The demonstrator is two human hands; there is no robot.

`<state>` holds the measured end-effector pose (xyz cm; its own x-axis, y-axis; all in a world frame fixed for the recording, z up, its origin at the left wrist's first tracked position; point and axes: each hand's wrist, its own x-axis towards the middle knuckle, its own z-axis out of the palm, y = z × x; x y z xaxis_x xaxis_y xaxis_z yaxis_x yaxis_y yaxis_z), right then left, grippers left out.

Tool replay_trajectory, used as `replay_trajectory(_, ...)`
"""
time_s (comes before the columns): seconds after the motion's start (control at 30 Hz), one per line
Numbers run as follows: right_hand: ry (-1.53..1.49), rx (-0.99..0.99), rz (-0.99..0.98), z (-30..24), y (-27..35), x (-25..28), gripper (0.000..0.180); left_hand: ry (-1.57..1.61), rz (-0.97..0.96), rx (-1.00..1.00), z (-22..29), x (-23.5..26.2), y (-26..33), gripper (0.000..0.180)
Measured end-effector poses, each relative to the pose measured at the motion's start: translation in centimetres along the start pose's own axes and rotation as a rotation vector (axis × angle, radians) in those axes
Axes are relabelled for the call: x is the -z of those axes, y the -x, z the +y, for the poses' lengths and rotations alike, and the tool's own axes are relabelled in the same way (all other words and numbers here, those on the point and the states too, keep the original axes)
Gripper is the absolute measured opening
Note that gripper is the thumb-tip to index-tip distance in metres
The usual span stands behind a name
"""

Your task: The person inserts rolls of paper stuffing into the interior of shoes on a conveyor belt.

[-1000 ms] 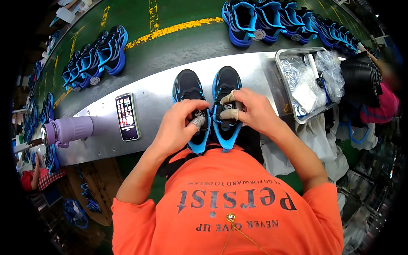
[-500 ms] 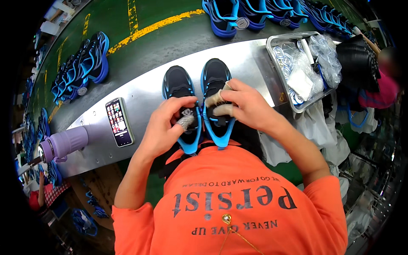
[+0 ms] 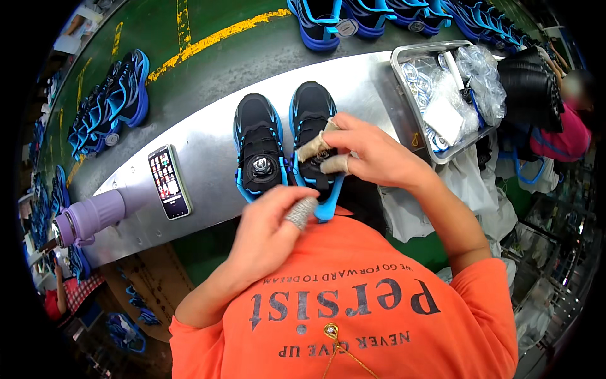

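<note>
Two black and blue sports shoes stand side by side with their toes away from me. The left shoe shows a round dial on its tongue. My right hand, with tan finger covers, grips the top of the right shoe around its dial, which the fingers partly hide. Close to the heel collars is my left hand, slightly blurred, with a grey wrap on its thumb. Its thumb and fingers are apart at the right shoe's heel, with nothing seen between them; whether it touches the collar I cannot tell.
On the metal ledge lie a phone and a purple bottle. At right, a tray holds plastic bags and round tags. More shoes stand on the green surface beyond. A person is at far right.
My left hand has let go of the left shoe and moved toward me and right, to the heels, uncovering the left dial. My right hand stays on the right shoe.
</note>
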<state>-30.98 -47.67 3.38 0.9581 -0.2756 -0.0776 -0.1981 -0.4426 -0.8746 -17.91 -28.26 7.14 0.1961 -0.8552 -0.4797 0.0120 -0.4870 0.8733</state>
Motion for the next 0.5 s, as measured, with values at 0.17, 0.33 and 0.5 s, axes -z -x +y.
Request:
replay_trajectory(0.17, 0.091, -0.081, 0.017, -0.4, -0.1, -0.1, 0.035, 0.538, -0.129, 0.264, -0.9, -1.9, -1.4, 0.035)
replay_trajectory(0.33, 0.130, -0.046, 0.014, 0.5, 0.1, -0.5, 0.036, 0.856, -0.056, 0.293, -1.1, -3.5, -2.5, 0.029)
replay_trajectory(0.5, 0.045, 0.066, 0.036, 0.9, 0.0, 0.1, 0.030, 0.906, -0.043, 0.322, -1.7, -4.0, -3.1, 0.029)
